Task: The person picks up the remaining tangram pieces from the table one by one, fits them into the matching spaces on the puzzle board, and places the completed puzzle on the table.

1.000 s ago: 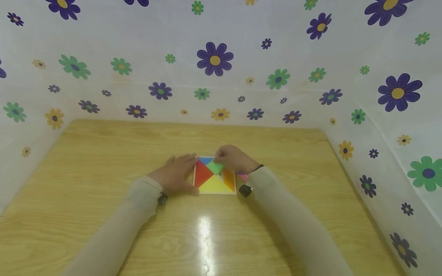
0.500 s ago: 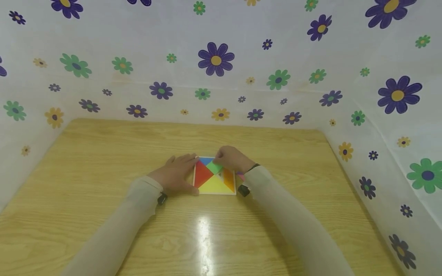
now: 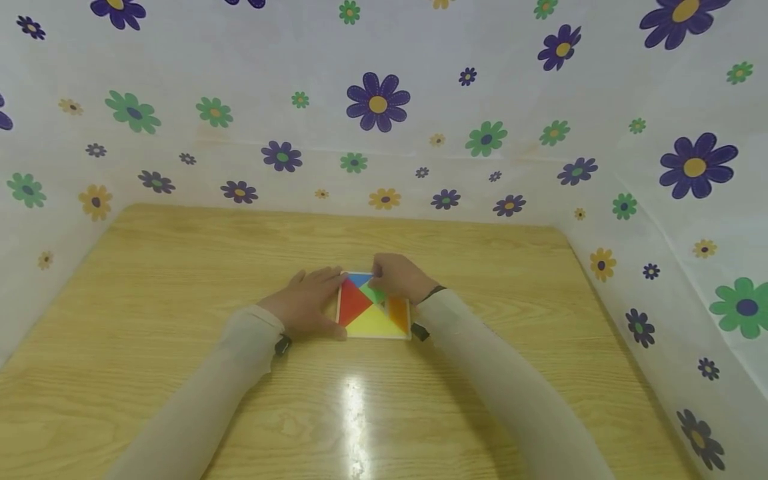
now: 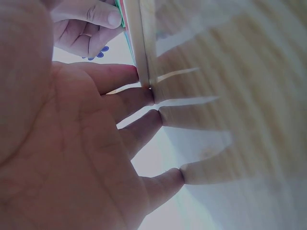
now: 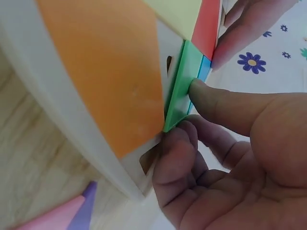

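A tangram puzzle in a pale tray [image 3: 378,337] lies on the table. My left hand [image 3: 305,303] rests along its left side with fingers extended; in the left wrist view, fingertips touch the tray edge and tabletop. With thumb and fingers, my right hand [image 3: 401,277] pinches the green tangram piece [image 5: 184,88], which sits slightly tilted at the tray's upper part. Around it are a yellow piece [image 3: 373,323], a red piece [image 3: 352,303], a blue piece [image 3: 358,277] and an orange piece [image 3: 398,315]. Bare tray shows between orange and green, with small cutouts.
On the table outside the tray, a pink piece [image 5: 53,213] and a purple piece [image 5: 81,215] lie touching or overlapping; the right wrist hides them in the head view. A flower-printed white sheet [image 3: 240,80] surrounds the wooden table [image 3: 180,267] at the back and sides.
My right hand and wrist have shifted slightly left, covering more of the green piece and hiding the pink piece from the head view. My left hand stays in place.
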`<state>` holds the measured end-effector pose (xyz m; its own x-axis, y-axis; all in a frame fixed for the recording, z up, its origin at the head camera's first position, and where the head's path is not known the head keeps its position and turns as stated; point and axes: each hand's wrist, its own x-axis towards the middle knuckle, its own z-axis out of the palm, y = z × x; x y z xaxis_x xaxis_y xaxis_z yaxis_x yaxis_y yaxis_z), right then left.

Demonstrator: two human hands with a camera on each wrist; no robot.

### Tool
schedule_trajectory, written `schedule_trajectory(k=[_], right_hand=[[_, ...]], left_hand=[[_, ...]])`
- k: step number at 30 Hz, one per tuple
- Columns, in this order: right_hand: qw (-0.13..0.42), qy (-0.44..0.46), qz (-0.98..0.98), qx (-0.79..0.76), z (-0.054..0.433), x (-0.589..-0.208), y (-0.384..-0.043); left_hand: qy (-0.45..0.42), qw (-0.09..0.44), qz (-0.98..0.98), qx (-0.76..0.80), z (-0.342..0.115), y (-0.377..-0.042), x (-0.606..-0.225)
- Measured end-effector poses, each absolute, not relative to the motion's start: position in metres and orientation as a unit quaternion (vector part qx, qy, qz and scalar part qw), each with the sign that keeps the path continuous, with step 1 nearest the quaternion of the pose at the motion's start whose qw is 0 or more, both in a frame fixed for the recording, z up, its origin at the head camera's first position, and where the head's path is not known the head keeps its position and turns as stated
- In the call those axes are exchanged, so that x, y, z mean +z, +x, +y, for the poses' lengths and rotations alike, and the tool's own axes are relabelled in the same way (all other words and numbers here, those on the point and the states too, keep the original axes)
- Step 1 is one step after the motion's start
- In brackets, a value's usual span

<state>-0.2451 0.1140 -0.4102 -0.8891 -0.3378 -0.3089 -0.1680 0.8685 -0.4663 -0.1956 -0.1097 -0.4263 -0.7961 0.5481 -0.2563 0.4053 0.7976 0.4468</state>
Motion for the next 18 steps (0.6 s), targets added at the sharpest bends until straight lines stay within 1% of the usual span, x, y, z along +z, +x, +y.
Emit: schedule_trajectory(k=[8,18], right_hand=[[0.168,-0.129,0.954,-0.214,0.113,-0.41,-0.244],[0.154,-0.142,0.935,-0.285,0.126,-0.412,-0.245]], left_hand=[[0.251,0.192,0.93,0.187,-0.109,-0.195,-0.427],[0.257,0.19,0.93,0.181,-0.109,-0.199,-0.429]])
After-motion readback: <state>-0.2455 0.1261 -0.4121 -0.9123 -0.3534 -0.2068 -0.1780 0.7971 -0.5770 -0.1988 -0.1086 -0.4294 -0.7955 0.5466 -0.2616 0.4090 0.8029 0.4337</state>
